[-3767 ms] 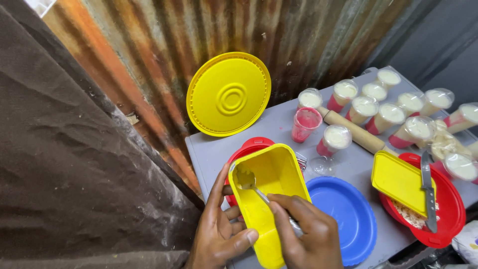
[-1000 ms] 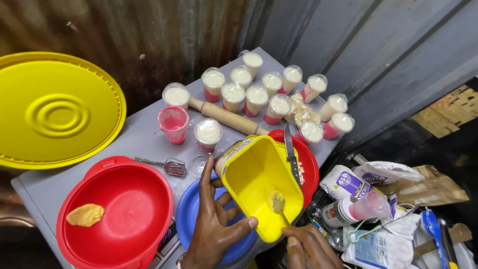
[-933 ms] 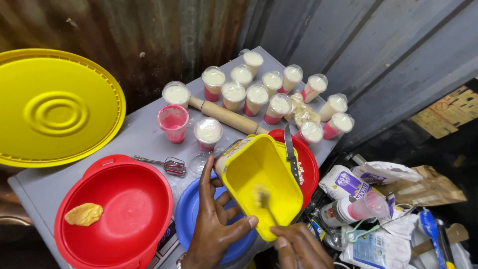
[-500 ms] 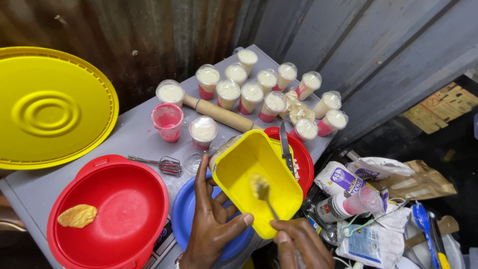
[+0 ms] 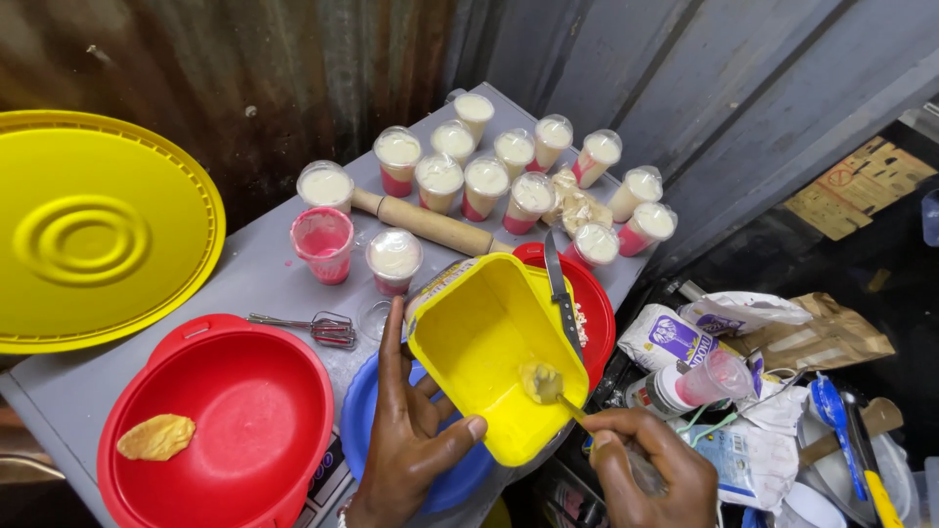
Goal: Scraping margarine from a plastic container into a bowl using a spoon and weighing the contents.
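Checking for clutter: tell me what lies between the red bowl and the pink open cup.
A metal whisk lies on the grey table between them, in the head view.

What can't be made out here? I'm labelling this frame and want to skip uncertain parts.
Head view only:
- Spoon: handle buried in the right hand.
- Blue plate: mostly covered by the yellow tub and left hand.
- Red plate: its contents sit behind the tub.
- Yellow lid: cut by the left edge.
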